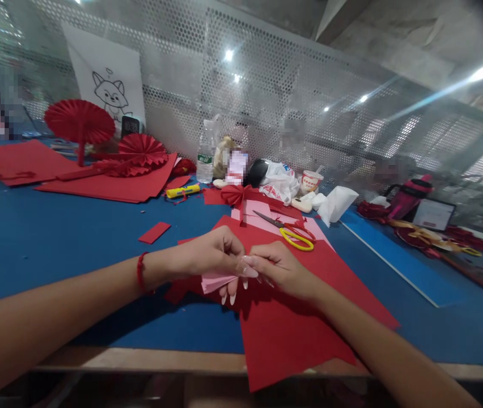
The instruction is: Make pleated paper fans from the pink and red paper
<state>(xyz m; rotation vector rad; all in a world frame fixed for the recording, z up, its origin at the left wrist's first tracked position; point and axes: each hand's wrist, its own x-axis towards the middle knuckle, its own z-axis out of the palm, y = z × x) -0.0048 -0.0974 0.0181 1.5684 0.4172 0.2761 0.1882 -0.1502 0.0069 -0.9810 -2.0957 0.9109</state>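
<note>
Foremost, both forearms: they reach in from the lower sides and slant toward each other, palms turned inward, with one thin red cord bracelet [140, 273] on the left wrist.
Left hand [210, 250]: fingers curled narrow around one pleated pink paper bundle [217, 282], thumb stretched toward the right hand, long pale nails showing beneath.
Right hand [283, 265]: fingers bent, thumb meeting the left fingertips; the contact is covered, so I cannot tell whether it grips the paper too.
Pink bundle's place: in the left hand, above the near part of the blue tabletop [109, 232], its loose end fanning toward the lower left.
Under the hands: large flat red paper sheets [305, 323], number unclear, one corner overhanging the table edge.
Just beyond: one pair of scissors [297, 238] with red and yellow handles, lying across pink paper [262, 212] and red; one small red paper rectangle [154, 233] to the left.
Farther: one yellow glue tube [183, 191], one clear plastic bottle [204, 161], one paper cup [310, 181], and at least three pleated red paper fans [80, 122].
Backdrop: one perforated metal screen [258, 73], one fox drawing [109, 93] before it.
</note>
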